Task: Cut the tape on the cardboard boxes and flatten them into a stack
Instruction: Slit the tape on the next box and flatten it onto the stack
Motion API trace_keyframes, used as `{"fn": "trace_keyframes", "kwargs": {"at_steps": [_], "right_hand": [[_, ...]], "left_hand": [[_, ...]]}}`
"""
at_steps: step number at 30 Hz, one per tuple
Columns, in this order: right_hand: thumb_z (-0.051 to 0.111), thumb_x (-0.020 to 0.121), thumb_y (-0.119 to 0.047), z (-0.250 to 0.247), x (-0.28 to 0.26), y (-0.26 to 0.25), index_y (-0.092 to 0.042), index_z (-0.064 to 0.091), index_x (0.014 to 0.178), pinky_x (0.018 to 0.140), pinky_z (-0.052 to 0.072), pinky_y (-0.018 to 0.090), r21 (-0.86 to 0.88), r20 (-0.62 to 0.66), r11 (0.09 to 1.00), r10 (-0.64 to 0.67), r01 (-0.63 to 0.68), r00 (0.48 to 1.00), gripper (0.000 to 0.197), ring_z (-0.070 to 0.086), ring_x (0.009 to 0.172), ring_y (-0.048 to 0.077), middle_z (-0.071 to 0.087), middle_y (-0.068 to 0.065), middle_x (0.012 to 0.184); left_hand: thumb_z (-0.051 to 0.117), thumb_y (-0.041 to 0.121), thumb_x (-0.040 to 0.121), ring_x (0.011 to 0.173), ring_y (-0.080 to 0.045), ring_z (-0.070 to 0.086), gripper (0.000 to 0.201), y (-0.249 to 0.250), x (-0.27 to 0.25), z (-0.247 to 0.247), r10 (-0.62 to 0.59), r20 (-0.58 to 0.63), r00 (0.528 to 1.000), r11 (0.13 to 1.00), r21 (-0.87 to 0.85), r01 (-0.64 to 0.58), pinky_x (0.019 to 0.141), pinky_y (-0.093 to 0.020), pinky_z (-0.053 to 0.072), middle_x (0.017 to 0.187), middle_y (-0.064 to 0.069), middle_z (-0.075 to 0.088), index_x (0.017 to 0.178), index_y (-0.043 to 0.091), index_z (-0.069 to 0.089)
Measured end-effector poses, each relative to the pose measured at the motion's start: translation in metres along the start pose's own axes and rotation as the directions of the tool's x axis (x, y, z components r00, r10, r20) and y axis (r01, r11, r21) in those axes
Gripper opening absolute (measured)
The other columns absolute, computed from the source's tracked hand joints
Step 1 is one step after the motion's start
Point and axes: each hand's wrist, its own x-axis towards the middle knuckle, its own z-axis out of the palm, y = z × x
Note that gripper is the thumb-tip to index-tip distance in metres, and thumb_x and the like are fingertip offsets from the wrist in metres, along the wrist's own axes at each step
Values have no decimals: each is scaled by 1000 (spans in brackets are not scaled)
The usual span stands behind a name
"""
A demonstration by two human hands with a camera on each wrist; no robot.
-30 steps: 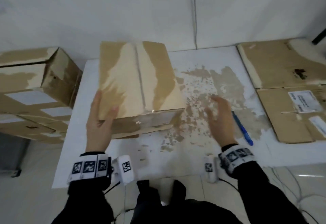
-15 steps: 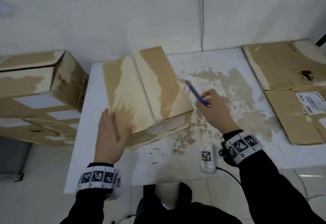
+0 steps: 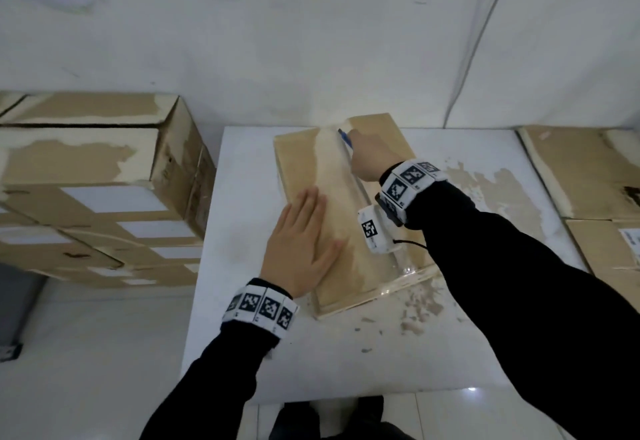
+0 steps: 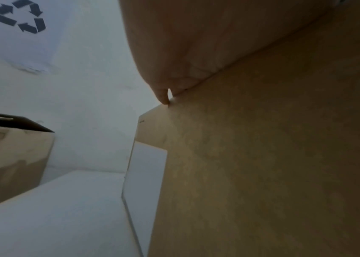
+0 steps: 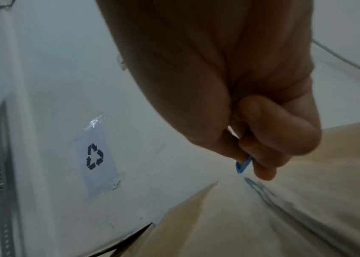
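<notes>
My right hand (image 3: 372, 155) has its fingers (image 5: 262, 156) curled tight round a blue cutter (image 3: 345, 138), whose tip sits on the far end of the box (image 3: 304, 169), right on the middle seam where the pale strip of tape (image 3: 337, 197) runs toward me. In the right wrist view the blue end (image 5: 243, 167) pokes out just below my knuckles, close above the cardboard (whether a blade actually bites the tape I cannot tell).

My left hand (image 3: 301, 249) lies flat on the near left part of the lid, fingers straight and together, thumb spread toward the seam, pressing down and gripping nothing. In the left wrist view the palm (image 4: 196, 43) rests along the top left edge, with the box's side wall dropping to the table below it.

The box stands on the white table (image 3: 242, 335), turned a little so its long side runs away from me, its far end close to the wall (image 3: 311, 41). Its left edge sits in from the table's left rim, leaving a bare strip there. The near part of the table in front of it is open, with torn paper scraps (image 3: 415, 308) by the near right corner.

Off the table's left edge is a pile of boxes (image 3: 104, 180), just beside it. To the right, flat cardboard sheets (image 3: 588, 180) lie well apart from my right arm. A cable (image 3: 474, 41) hangs down the wall behind.
</notes>
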Motion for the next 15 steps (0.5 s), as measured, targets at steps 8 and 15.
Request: {"fn": "trace_keyframes", "kwargs": {"at_steps": [8,15], "right_hand": [[30,102,-10,-1,17,-19,3,43,124,74,35,35,-109,-51,993,35,-41,998,30,54,108,34,56,23,119],[31,100,-5,-1,7,-15,2,42,127,81,38,35,-176,-71,983,42,-54,997,31,52,111,35,55,23,122]], "left_hand": [[15,59,94,148,-19,5,77,-3,-1,5,31,-42,999,997,-70,-34,120,-36,9,159,-8,13,150,7,23],[14,57,91,148,-19,3,78,0,0,4,10,-26,1000,998,-69,-12,121,-36,8,159,-8,11,151,8,20]]}}
